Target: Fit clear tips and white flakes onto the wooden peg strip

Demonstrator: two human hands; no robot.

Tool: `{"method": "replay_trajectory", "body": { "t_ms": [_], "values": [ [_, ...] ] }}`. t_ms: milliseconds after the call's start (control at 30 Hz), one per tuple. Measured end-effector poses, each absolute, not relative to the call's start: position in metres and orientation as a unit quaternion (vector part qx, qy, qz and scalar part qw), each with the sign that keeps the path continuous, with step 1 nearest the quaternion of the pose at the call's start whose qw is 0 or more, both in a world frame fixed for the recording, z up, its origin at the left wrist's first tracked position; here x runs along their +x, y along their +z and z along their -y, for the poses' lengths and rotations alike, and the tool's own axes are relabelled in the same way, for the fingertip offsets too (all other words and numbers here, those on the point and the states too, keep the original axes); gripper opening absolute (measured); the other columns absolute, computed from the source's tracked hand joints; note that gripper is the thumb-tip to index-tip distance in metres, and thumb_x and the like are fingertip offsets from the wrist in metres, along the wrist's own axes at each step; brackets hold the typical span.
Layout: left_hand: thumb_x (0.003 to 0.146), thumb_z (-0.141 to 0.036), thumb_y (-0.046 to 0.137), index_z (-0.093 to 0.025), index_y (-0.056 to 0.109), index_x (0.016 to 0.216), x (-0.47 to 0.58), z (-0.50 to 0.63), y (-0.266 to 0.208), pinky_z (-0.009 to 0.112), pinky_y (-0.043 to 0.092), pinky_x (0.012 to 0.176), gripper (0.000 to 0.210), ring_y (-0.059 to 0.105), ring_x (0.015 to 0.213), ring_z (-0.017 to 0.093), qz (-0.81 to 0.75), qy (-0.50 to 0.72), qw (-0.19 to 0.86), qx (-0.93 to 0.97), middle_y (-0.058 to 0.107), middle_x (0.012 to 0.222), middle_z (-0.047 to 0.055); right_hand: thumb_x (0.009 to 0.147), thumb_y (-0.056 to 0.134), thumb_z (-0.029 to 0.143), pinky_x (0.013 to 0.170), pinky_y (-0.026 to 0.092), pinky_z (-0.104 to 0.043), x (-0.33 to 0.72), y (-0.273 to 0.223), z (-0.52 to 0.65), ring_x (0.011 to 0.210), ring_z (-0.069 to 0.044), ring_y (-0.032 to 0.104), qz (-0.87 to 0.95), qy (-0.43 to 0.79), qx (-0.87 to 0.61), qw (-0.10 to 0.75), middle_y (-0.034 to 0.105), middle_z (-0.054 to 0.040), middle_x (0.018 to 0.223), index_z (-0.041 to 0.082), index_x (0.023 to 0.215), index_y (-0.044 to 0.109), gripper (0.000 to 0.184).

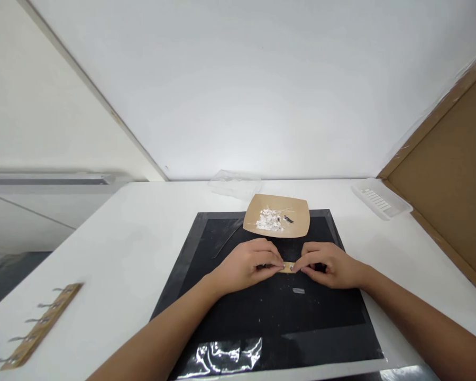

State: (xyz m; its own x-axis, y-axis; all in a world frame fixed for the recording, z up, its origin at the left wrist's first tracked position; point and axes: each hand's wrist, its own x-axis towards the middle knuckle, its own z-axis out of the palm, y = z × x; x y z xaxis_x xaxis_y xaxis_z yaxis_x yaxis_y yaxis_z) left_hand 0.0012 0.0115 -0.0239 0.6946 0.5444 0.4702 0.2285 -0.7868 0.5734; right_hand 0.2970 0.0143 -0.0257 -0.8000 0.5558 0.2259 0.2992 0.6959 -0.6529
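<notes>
No text, label, brand, number or sign can be read here. Nothing legible shows on the small tan strip (287, 269) mid-mat, on the black mat (317, 312) along the table's (115, 275) near edge, or on the tan plate (300, 225) at the mat's far edge; the white pieces (375, 200) near the table's far right corner are too small to tell.

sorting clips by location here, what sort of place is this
Probably a workstation for fine handwork: a black mat lies on a white table, a tan tray of small white pieces sits at the mat's far edge, and a wooden strip with metal prongs lies off to the left.
</notes>
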Motion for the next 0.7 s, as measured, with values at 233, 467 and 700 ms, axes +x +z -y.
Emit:
{"method": "replay_trajectory", "body": {
  "t_ms": [233,467,700],
  "values": [
    [0.101,-0.018,0.068,-0.020,0.076,0.103,0.0032,-0.0090,-0.0222,0.028,0.060,0.085,0.009,0.073,0.094,0.017,-0.226,0.319,0.246,0.887,0.080,0.101,0.006,0.104,0.059,0.018,0.072,0.050,-0.027,0.2958,-0.0274,-0.0143,0.079,-0.014,0.062,0.886,0.326,-0.239,0.229,0.066,-0.0028,0.097,0.028,0.122,0.074,0.025],
    [0.102,-0.019,0.065,-0.020,0.073,0.098,0.0046,-0.0082,-0.0221,0.028,0.057,0.083,0.009,0.072,0.092,0.017,-0.246,0.307,0.250,0.885,0.079,0.098,0.005,0.103,0.059,0.017,0.075,0.051,-0.028,0.2954,-0.0269,-0.0144,0.080,-0.014,0.063,0.890,0.315,-0.250,0.216,0.067,-0.0026,0.098,0.028,0.118,0.074,0.024],
    [0.102,-0.022,0.066,-0.021,0.073,0.102,0.0043,-0.0072,-0.0238,0.026,0.054,0.079,0.007,0.069,0.087,0.016,-0.271,0.293,0.245,0.883,0.076,0.094,0.004,0.103,0.059,0.019,0.075,0.051,-0.028,0.2949,-0.0256,-0.0143,0.081,-0.014,0.064,0.885,0.326,-0.256,0.212,0.067,-0.0026,0.098,0.028,0.117,0.074,0.023]
  ]
}}
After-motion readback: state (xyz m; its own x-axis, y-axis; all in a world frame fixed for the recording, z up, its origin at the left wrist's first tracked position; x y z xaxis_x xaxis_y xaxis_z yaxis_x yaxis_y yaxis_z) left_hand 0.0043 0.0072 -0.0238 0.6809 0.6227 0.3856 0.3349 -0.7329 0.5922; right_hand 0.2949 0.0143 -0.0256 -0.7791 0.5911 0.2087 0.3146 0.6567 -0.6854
